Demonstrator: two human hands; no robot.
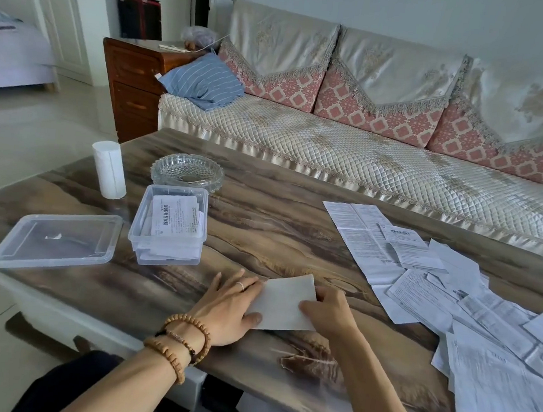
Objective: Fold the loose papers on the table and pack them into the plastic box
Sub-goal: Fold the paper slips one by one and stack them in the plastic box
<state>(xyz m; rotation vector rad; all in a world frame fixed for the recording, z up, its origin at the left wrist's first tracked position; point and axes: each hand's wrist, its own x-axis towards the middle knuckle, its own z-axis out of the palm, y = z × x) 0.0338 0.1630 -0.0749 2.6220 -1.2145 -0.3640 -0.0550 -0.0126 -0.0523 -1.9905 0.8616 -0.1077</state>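
Both hands work one folded paper (284,305) at the table's (295,214) near edge: the left hand (228,307) lies flat with straight fingers pressing the paper's left side, and the right hand (326,312) pinches its right edge with curled fingers. Beyond the left hand stands the open box (168,226), already holding folded papers, with its lid (53,241) lying beside it toward the left edge. Loose papers (453,294) are scattered along the right side of the table, apart from both hands.

Left grip (228,304) lies flat, fingers spread; right grip (326,309) curls, seemingly pinching with its fingertips.
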